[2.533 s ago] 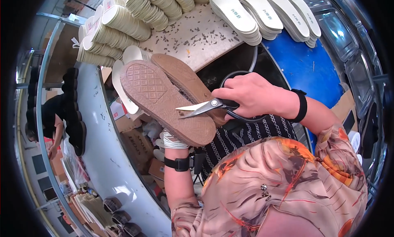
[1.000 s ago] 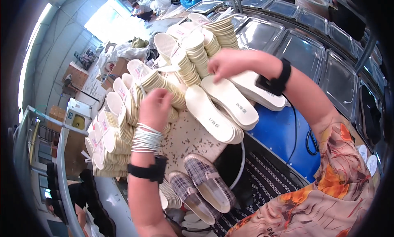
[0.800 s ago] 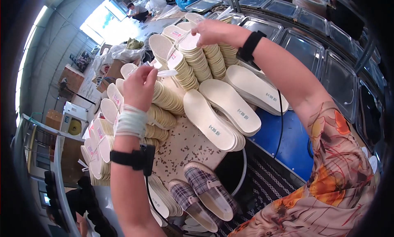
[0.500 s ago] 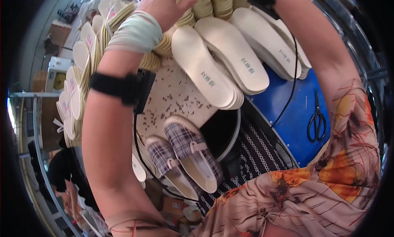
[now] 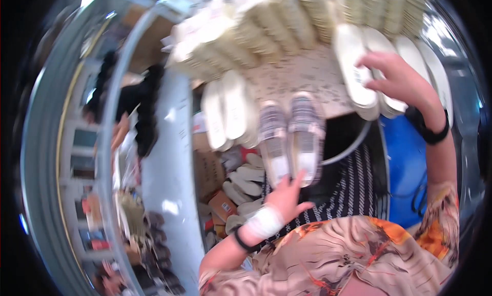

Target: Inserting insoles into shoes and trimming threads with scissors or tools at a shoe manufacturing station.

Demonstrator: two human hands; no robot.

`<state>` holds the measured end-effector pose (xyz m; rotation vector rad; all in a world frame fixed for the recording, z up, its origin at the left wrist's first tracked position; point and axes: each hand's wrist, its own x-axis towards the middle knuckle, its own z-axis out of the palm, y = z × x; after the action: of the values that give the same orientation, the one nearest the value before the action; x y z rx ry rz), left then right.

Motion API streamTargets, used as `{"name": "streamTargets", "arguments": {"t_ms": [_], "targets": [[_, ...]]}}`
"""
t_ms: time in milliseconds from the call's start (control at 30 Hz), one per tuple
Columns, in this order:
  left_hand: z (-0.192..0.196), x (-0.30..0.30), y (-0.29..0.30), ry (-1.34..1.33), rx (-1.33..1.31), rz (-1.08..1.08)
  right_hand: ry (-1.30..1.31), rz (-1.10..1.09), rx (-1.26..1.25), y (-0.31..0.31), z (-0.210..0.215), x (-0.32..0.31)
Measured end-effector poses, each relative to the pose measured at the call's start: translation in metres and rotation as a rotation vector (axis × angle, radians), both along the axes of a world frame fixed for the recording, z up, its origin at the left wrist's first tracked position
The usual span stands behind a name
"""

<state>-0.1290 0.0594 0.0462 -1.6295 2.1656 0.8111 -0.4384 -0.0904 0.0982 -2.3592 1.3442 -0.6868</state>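
Note:
A pair of plaid slip-on shoes (image 5: 306,137) stands on the tabletop, toes pointing away from me, pale linings showing. My left hand (image 5: 285,199) is at their heels with fingers stretched and thumb apart; the fingertips overlap the heel ends, and whether they press on them I cannot tell. Over the stacked white insoles (image 5: 353,73) at the right, my right hand (image 5: 397,78) hovers or touches, its fingers slightly bent and spread, holding nothing visible. More white insoles (image 5: 234,109) stand just left of the shoes. The picture is blurred by motion.
Tall stacks of cream insoles (image 5: 256,34) line the table's far side. Dark specks litter the tabletop (image 5: 318,73). A blue panel (image 5: 402,168) lies at right with a dark looped tool. Boxes (image 5: 223,206) and loose insoles are below left; a person sits beyond a metal rail (image 5: 106,142).
My view has swung left. My left hand has come back from the far stacks to the shoe heels. My right hand has come into view over the right-hand insoles.

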Motion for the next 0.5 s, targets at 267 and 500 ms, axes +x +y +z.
{"name": "streamTargets", "arguments": {"t_ms": [267, 500], "targets": [[0.065, 0.054, 0.009, 0.410, -0.745, 0.156, -0.230, 0.067, 0.079, 0.052, 0.052, 0.067], [0.327, 0.132, 0.182, 0.309, -0.947, 0.469, -0.400, 0.230, 0.148, 0.049, 0.070, 0.141]]}}
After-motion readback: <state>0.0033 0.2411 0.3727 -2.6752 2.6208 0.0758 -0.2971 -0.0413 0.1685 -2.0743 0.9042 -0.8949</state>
